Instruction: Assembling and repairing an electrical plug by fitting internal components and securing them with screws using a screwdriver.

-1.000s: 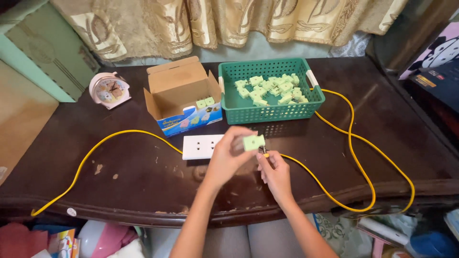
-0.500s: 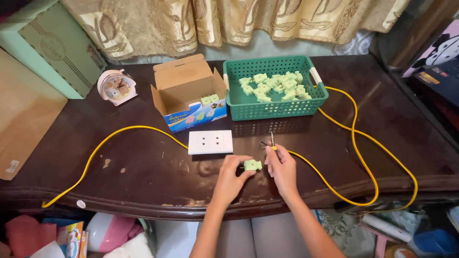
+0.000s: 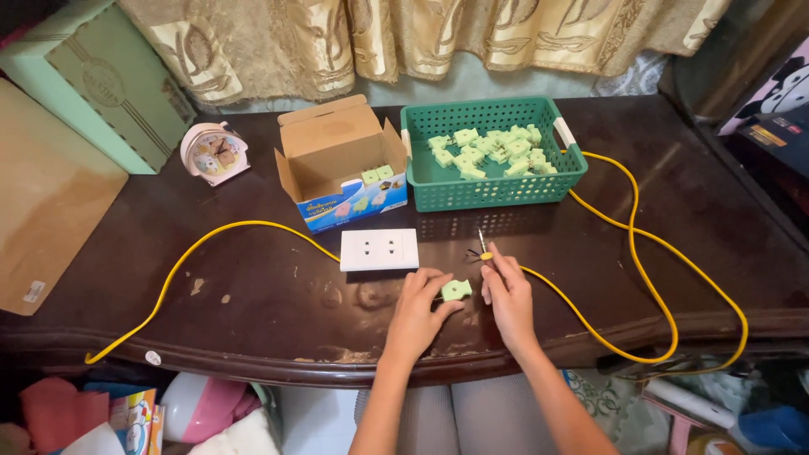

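Observation:
My left hand [image 3: 419, 305] rests on the dark wooden table [image 3: 278, 329] and pinches a small light-green plug piece [image 3: 456, 290] at its fingertips. Just right of it, my right hand [image 3: 507, 291] holds a thin screwdriver [image 3: 483, 247] with a yellow tip, its shaft pointing away from me. A white socket plate [image 3: 379, 249] lies a little beyond my left hand, joined to a yellow cable [image 3: 211, 244].
A green plastic basket [image 3: 493, 190] with several green plug pieces stands at the back. An open cardboard box [image 3: 337, 164] with two green pieces sits left of it, then a small pink alarm clock [image 3: 214, 152]. The yellow cable [image 3: 649, 278] loops over the right side.
My left hand has brought the green piece down from above the socket plate to the table near me. My right hand has stayed beside it with the screwdriver. The view has shifted slightly.

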